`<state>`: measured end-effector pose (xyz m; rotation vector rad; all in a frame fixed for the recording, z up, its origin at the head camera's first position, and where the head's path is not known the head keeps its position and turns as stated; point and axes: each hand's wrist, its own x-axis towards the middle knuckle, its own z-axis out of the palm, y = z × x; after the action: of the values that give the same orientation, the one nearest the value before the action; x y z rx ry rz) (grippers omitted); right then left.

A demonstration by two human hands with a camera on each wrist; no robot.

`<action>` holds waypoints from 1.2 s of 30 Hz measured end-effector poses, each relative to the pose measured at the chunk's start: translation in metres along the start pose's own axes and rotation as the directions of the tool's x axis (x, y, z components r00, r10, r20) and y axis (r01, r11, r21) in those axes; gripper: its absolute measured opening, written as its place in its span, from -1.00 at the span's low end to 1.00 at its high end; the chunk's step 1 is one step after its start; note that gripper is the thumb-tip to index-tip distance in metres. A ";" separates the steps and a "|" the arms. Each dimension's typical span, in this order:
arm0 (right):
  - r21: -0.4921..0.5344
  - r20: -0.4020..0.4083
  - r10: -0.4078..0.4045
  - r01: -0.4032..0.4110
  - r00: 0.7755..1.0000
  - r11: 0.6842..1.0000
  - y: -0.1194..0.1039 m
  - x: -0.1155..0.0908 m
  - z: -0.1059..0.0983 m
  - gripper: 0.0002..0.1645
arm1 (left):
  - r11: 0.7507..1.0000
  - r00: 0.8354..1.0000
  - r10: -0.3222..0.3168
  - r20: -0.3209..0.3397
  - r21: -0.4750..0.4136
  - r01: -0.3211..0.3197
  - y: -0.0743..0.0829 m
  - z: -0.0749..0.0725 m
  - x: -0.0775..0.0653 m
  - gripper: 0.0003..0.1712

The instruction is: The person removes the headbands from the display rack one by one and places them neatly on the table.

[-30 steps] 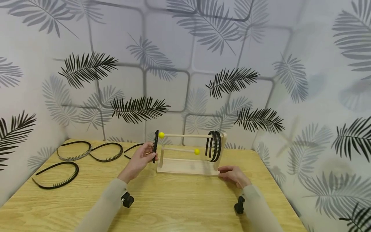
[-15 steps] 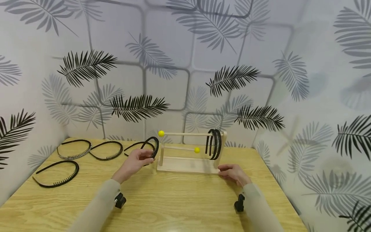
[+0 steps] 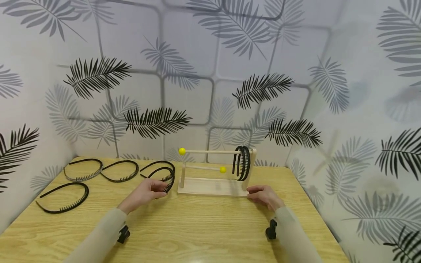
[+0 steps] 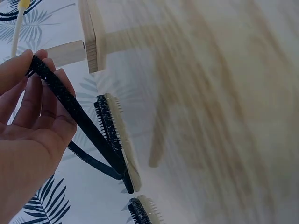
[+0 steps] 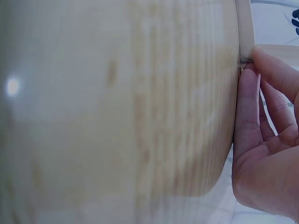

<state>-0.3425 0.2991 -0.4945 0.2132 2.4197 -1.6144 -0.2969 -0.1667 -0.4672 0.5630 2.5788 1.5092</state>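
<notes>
My left hand [image 3: 144, 194] pinches a black toothed headband [image 3: 171, 179] between thumb and fingers, left of a pale wooden stand [image 3: 213, 186]. In the left wrist view the headband [image 4: 79, 112] slants down from the fingertips, overlapping another headband [image 4: 106, 122] that lies on the table. My right hand [image 3: 265, 197] holds the front right corner of the stand's base; the right wrist view shows thumb and fingers at that base corner [image 5: 245, 28]. Several black headbands [image 3: 244, 164] hang together at the right end of the stand's upper rod [image 3: 210, 151].
On the table [image 3: 197, 226], more black headbands lie to the left: one nearer [image 3: 86, 197], one at the back [image 3: 98, 171], and one beside it [image 3: 136, 171]. Yellow balls cap the upper rod [image 3: 182, 151] and lower rod [image 3: 223, 170]. A patterned wall stands behind.
My left hand has moved left and down from the upper rod's yellow end with the headband, which has turned from edge-on to showing its loop. The right hand stays at the base corner.
</notes>
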 end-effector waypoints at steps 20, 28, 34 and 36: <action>0.002 -0.011 0.001 -0.001 1.000 1.000 0.001 0.000 0.001 -0.55 | 0.999 0.994 -0.008 0.111 0.042 0.003 -0.021 -0.027 -0.024 -0.62; 0.004 -0.013 -0.001 0.001 1.000 1.000 0.000 0.000 0.001 -0.55 | 0.997 0.991 -0.068 0.117 0.039 0.064 -0.027 -0.035 -0.033 -0.62; -0.003 -0.008 -0.004 0.004 1.000 1.000 0.000 -0.001 0.002 -0.54 | 0.996 0.988 -0.080 0.131 0.050 0.074 -0.033 -0.045 -0.039 -0.60; 0.001 -0.010 -0.002 0.002 1.000 1.000 0.000 -0.001 0.002 -0.55 | 0.996 0.988 -0.079 0.136 0.045 0.074 -0.035 -0.050 -0.041 -0.59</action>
<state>-0.3412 0.2973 -0.4948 0.2194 2.4268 -1.6194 -0.2813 -0.2376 -0.4761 0.5452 2.5010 1.3485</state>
